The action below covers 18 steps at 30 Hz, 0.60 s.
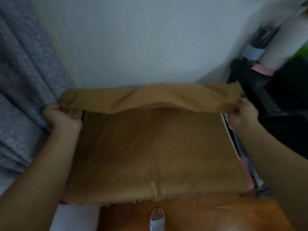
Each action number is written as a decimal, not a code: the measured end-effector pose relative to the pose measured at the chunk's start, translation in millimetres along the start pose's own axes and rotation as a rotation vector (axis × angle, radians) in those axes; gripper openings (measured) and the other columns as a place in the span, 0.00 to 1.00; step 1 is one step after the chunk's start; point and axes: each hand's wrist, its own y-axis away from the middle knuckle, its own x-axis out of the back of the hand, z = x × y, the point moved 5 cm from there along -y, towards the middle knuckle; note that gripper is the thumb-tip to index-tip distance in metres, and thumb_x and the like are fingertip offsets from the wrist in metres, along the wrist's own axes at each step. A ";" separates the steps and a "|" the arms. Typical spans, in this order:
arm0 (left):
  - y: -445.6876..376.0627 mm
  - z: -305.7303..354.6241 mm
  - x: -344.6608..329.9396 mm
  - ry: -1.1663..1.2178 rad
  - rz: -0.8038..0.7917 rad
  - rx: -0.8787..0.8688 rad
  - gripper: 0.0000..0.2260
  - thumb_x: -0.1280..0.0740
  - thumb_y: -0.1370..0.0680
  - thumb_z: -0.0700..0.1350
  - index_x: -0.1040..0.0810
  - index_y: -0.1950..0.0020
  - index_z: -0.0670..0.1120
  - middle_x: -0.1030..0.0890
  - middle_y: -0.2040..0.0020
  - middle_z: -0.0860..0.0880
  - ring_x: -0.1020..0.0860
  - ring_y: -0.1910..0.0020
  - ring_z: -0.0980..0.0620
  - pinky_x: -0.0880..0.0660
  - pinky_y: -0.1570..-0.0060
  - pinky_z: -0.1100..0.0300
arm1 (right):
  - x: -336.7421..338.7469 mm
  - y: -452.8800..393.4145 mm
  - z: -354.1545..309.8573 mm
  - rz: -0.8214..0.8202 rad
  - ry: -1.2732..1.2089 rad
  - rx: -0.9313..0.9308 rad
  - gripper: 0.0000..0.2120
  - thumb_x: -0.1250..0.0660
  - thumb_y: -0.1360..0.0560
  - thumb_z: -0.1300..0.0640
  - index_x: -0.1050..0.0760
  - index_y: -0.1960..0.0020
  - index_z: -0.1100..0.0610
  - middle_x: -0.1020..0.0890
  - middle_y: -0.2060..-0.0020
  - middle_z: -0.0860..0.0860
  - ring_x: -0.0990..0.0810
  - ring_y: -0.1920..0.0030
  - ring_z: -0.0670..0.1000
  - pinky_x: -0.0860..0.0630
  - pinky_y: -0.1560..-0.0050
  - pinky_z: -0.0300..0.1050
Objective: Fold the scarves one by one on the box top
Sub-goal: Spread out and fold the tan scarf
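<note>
Forearms enter from the lower left and lower right corners of the frame and converge on a mustard-brown scarf [150, 147] that fills the centre. Left hand [64, 117], at the middle left: fingers curled closed, pinching the left end of the scarf's raised far edge. Right hand [244, 114], at the middle right: likewise closed, gripping the right end of the same edge. Between the two hands the lifted edge forms a rolled, sagging band across the frame, held above the rest of the cloth. The lower portion of the scarf lies flat and spread over the box top, which it covers almost wholly; only a thin pale rim [229, 135] of the box shows beside the right side of the cloth. The near edge of the scarf is fringed and runs across the lower centre. Below it, at the bottom centre, a reddish-brown wooden floor [208, 215] and one foot in a pale sandal [157, 219] are visible. Upper left: a blue-grey speckled curtain [25, 72] hanging in folds, touching the left hand. Upper centre: a plain pale wall [150, 39]. Right side: dark, blurred objects [275, 89], not identifiable.
</note>
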 end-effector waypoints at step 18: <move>-21.7 -75.0 198.5 -2.010 0.110 -0.198 0.27 0.32 0.24 0.50 0.33 0.30 0.38 0.31 0.33 0.29 0.32 0.34 0.28 0.32 0.35 0.33 | 166.1 -16.6 91.2 0.175 1.575 0.075 0.19 0.36 0.25 0.61 0.27 0.34 0.61 0.25 0.37 0.65 0.25 0.38 0.66 0.27 0.39 0.56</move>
